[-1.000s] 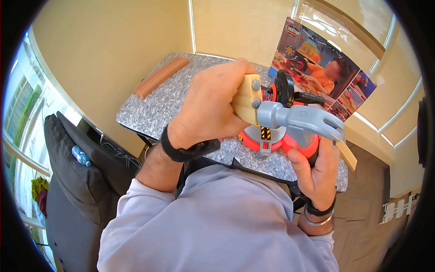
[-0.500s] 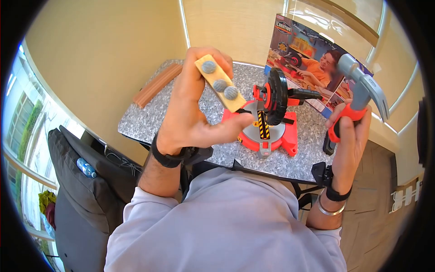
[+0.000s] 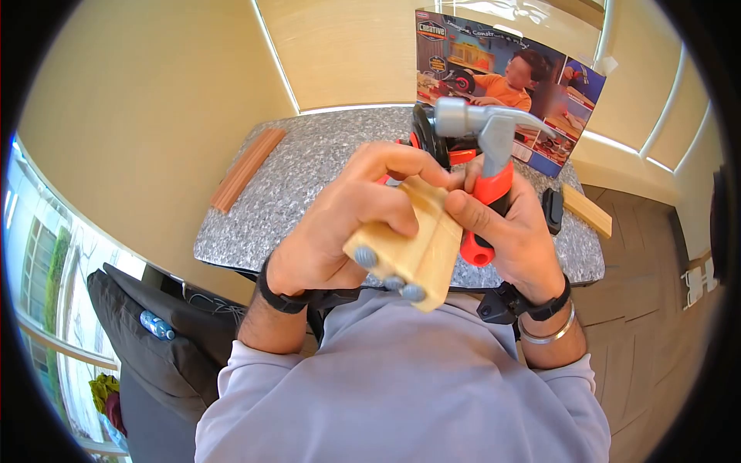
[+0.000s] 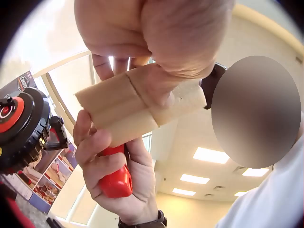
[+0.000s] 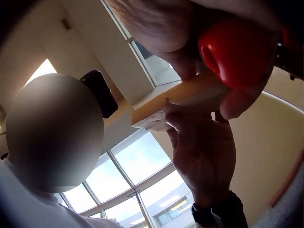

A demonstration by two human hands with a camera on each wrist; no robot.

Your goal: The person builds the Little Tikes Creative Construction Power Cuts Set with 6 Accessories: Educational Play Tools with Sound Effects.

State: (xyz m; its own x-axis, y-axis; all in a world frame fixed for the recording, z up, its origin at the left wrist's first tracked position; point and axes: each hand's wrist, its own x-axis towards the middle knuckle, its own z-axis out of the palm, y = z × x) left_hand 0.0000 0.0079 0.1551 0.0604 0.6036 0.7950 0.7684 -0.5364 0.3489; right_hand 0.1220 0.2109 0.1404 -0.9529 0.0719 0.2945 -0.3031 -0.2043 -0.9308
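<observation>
My left hand (image 3: 328, 224) grips a pale wooden block (image 3: 438, 251) above the table's front edge. Grey ridged screw heads (image 3: 366, 257) stick out of the block's near end. A seam crosses its face in the left wrist view. In my right hand (image 3: 529, 243) is a toy claw hammer (image 3: 499, 143), grey-headed and held upright by its red and black handle (image 4: 116, 180). The right fingertips reach the block's far end, beside the left fingers. Behind both hands, partly hidden, stands a toy mitre saw (image 4: 28, 128) with a black and red wheel-shaped part.
A printed toy box (image 3: 502, 85) stands at the back right of the speckled grey table (image 3: 324, 139). Reddish-brown strips (image 3: 247, 170) lie at the left edge. A wooden piece (image 3: 587, 210) and a small black item (image 3: 552, 210) lie at the right edge.
My hands, first close together, moved apart and have come together again. The block has turned from screw heads facing up to facing toward me. The hammer went right, then back left.
</observation>
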